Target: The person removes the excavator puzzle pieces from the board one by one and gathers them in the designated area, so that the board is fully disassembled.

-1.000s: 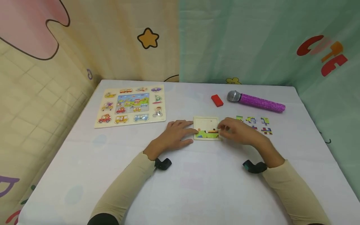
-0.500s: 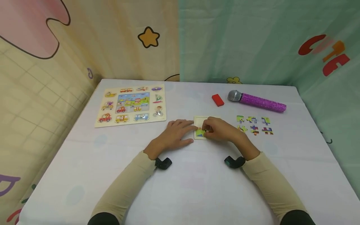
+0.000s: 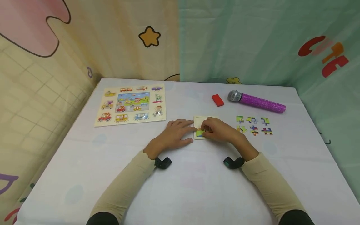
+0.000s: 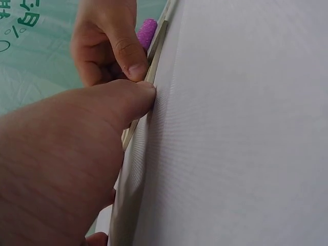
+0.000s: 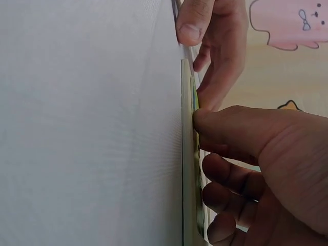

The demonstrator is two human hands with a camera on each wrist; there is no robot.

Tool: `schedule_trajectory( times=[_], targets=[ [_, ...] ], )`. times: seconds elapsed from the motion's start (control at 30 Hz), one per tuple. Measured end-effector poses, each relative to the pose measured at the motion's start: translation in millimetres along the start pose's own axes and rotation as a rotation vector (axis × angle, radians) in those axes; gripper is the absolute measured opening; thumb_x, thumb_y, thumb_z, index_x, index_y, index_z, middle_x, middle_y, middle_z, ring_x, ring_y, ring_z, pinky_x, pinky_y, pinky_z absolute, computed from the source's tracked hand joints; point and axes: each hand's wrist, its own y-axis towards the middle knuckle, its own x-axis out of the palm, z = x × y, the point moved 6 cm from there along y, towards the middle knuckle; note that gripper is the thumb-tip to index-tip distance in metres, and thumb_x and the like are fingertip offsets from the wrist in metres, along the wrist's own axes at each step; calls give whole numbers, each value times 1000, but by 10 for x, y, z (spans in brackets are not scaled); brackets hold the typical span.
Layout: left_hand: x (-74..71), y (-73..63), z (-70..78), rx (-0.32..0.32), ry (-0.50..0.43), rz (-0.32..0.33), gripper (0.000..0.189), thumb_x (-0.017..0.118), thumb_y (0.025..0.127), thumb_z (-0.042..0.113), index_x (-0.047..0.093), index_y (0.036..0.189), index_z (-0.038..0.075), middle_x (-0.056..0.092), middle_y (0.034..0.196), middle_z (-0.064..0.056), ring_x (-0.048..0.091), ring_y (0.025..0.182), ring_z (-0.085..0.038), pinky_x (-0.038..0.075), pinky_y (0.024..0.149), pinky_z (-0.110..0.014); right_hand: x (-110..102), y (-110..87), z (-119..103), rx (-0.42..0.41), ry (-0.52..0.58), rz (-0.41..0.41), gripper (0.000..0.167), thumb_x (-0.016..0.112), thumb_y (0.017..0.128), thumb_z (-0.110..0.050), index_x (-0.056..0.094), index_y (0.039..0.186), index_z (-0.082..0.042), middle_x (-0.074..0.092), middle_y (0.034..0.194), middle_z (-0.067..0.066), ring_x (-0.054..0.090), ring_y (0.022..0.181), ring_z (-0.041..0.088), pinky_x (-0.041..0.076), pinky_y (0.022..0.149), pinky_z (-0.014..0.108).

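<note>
The board (image 3: pixel 200 121) lay on the desk (image 3: pixel 194 190) between both hands. The left hand (image 3: pixel 174 134) gripped nothing, its spread fingers touching the board's left side. The right hand (image 3: pixel 220 129) bent over the board, thumb on it; whether it pinched a piece, I could not tell. Six pieces (image 3: pixel 254 128) lay in two rows to the right, nearer than the mic (image 3: pixel 261 102).

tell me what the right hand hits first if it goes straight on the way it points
Probably the left hand, at the left edge of the small board, though depth is unclear.
</note>
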Motion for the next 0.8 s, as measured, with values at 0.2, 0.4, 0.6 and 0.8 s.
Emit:
schedule_trajectory(
  times=[0.2, 0.4, 0.6, 0.8],
  targets=[
    [10, 10, -3, -1, 7, 4, 53, 57, 100, 51, 50, 150, 32, 33, 162, 2, 28, 146, -22, 26, 111, -51, 17, 0, -10, 17, -5, -3, 15, 71, 95, -10, 64, 107, -5, 55, 87, 2, 50, 78, 17, 45, 70, 33],
    [1, 8, -3, -7, -3, 4, 54, 58, 100, 50, 50, 149, 30, 33, 162, 2, 28, 146, -22, 26, 110, -51, 22, 3, -5, 30, 25, -5, 16, 71, 94, -9, 63, 107, -5, 55, 86, 2, 51, 77, 17, 45, 70, 32],
    [0, 7, 3, -15, -2, -4, 55, 58, 100, 50, 49, 150, 29, 33, 162, 3, 27, 146, -21, 26, 111, -50, 19, -1, 17, 27, 66, -2, 16, 72, 94, -9, 62, 106, -5, 57, 88, 2, 52, 79, 17, 47, 72, 33],
    [11, 3, -8, -15, -6, -4, 55, 58, 100, 51, 49, 151, 29, 33, 162, 3, 27, 147, -21, 25, 111, -51, 3, -5, 42, 20, 108, 1, 10, 68, 96, -5, 62, 104, -7, 58, 89, 2, 53, 81, 18, 47, 73, 34]
  ],
)
